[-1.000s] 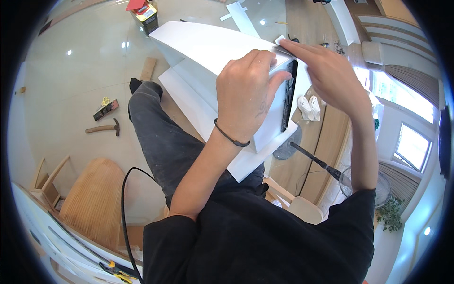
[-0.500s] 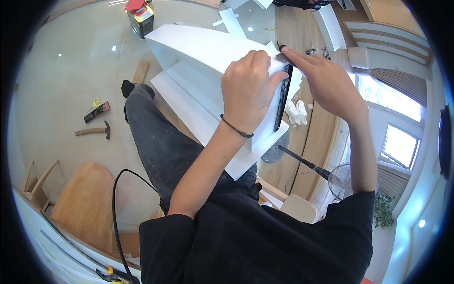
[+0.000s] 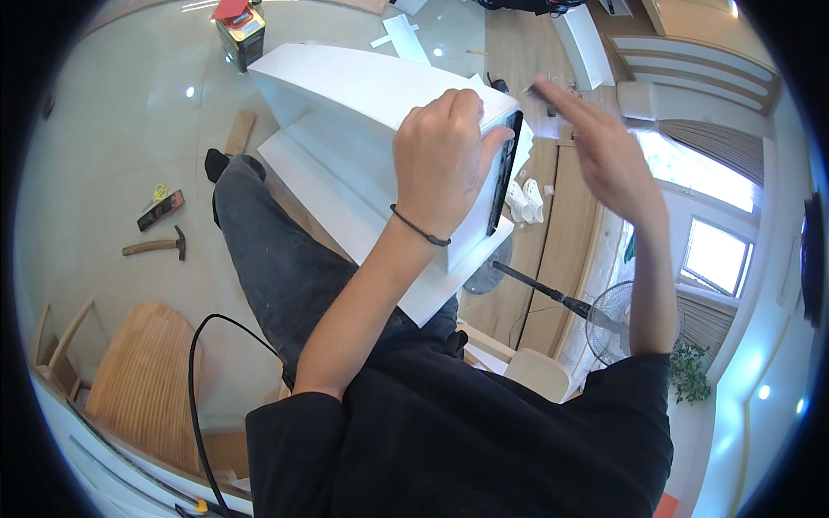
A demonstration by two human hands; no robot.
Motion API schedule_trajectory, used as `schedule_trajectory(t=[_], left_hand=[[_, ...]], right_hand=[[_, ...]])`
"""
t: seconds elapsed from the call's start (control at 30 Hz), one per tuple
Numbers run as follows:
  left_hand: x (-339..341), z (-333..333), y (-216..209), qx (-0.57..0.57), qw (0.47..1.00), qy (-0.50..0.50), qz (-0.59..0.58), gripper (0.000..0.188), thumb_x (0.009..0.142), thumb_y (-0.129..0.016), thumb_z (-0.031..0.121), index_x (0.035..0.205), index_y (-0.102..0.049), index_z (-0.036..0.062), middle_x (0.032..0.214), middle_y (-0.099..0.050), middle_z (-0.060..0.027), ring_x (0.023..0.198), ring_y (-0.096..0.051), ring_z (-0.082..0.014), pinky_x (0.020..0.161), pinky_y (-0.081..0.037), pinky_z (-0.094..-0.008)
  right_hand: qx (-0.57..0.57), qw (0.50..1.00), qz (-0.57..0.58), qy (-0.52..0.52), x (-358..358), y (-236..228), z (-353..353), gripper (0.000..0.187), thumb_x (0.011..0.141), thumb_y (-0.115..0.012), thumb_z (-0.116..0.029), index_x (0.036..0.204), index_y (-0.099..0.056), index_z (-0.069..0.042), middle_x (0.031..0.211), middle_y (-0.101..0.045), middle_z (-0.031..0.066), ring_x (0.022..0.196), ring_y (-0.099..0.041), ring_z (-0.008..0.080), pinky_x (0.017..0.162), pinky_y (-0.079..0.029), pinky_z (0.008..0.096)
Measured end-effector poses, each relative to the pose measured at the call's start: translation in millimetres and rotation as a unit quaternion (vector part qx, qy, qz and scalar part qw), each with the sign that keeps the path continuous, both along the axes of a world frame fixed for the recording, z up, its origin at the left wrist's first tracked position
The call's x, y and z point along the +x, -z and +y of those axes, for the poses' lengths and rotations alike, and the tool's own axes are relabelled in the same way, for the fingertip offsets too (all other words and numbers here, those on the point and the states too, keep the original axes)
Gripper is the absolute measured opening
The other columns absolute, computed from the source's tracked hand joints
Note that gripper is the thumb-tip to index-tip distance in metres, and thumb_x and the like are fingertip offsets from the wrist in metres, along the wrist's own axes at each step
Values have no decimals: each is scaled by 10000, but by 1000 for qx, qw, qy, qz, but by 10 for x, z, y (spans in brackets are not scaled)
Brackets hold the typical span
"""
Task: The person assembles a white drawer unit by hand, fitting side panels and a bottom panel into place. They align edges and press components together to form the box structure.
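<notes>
White, long, box-shaped panel unit (image 3: pixel 354 82) slants across the person's lap (image 3: pixel 389 326), apparently mostly assembled though remaining work is unclear, a narrow black strip (image 3: pixel 506 177) along its right end, one long side open. The left hand (image 3: pixel 440 142) grips its upper edge with curled fingers; the blurred right hand (image 3: pixel 609 151) hangs clear, fingers outstretched, whether holding anything I cannot tell. Free air borders that black-edged end, while a dark-trousered leg (image 3: pixel 272 250) crowds the lower left edge.

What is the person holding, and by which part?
The left hand grips the white panelled piece by its upper edge near the black strip. For the blurred right hand, I cannot tell.
</notes>
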State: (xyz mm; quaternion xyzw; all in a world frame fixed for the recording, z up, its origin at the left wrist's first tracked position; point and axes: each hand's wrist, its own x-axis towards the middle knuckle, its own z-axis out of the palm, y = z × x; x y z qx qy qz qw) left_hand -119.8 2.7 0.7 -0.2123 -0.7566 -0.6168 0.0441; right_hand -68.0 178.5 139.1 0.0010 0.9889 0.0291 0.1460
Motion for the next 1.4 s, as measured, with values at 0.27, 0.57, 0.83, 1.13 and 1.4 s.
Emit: schedule_trajectory(t=[0.27, 0.57, 0.83, 1.13, 1.4], left_hand=[[5, 10, 17, -9, 1000, 3, -3, 380, 705, -895, 280, 875, -665, 29, 860, -736, -114, 740, -704, -291, 689, -542, -353], [280, -387, 364, 74, 996, -9, 53, 564, 797, -837, 303, 1265, -633, 64, 1269, -649, -152, 1240, -572, -376, 1043, -430, -474], [447, -333, 497, 2, 999, -46, -9, 883, 724, -880, 470, 1443, -478, 152, 1553, -353, -226, 1382, -352, -491, 1088, -352, -586], [490, -374, 425, 9, 995, -19, -101, 802, 753, -844, 489, 1402, -512, 156, 1545, -386, -208, 710, -693, -235, 641, -558, -363], [478, -349, 457, 90, 988, -11, -126, 798, 722, -897, 311, 1409, -521, 156, 1546, -405, -163, 684, -666, -171, 622, -576, -288]], right_hand=[[77, 990, -104, -58, -360, 243, -181, 697, 859, -445, 85, 1512, -462, -160, 1391, -602, 154, 1211, -600, 359, 1013, -504, 444], [80, 988, 130, -35, 140, 469, -427, 706, 812, -585, 32, 1494, -458, -101, 1499, -525, 55, 1087, -652, 283, 860, -578, 390], [121, 984, 123, 45, 251, 641, -883, 736, 784, -685, -84, 1482, -454, -70, 1499, -521, 89, 841, -707, 322, 671, -610, 410], [128, 983, 118, 54, 269, 566, -1043, 691, 841, -636, -99, 1497, -422, -85, 1533, -484, 84, 838, -718, 327, 657, -609, 435], [172, 975, 128, 58, 169, 497, -1201, 679, 865, -582, -76, 1518, -398, -59, 1552, -466, 78, 859, -712, 322, 671, -607, 416]])
